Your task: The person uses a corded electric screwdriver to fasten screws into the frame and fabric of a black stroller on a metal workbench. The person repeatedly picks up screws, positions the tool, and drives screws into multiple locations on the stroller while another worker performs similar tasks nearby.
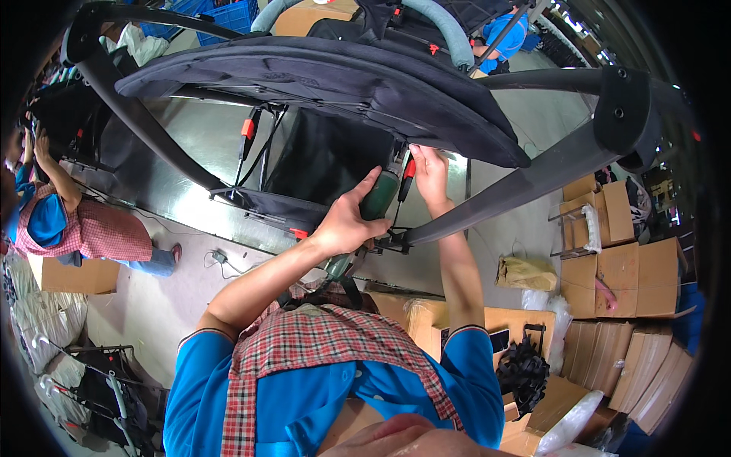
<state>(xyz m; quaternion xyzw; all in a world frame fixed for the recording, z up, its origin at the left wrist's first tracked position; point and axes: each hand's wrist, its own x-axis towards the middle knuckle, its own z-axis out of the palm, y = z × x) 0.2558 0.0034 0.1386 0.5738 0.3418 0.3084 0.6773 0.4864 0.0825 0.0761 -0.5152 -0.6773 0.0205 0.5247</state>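
Note:
In front of me stands a stroller with a dark tubular frame (499, 194) and a black padded fabric panel (327, 76). My left hand (346, 222) is wrapped round a green power screwdriver (379, 196), its tip pointing up under the panel's lower edge. Right beside that tip, my right hand (431, 174) has its fingers drawn together at the panel's edge; whatever they pinch is hidden. Between the two hands a red-and-black latch piece (409, 174) sits on a thin rod. A matching red latch (247, 129) shows on the stroller's left side.
A shiny metal worktable (190, 202) lies under the stroller. Cardboard boxes (620, 278) stack up at the right, near black straps (524, 373) and a phone (499, 340). At the left a co-worker in a checked apron (114, 231) stands; another person (506, 38) is at the back.

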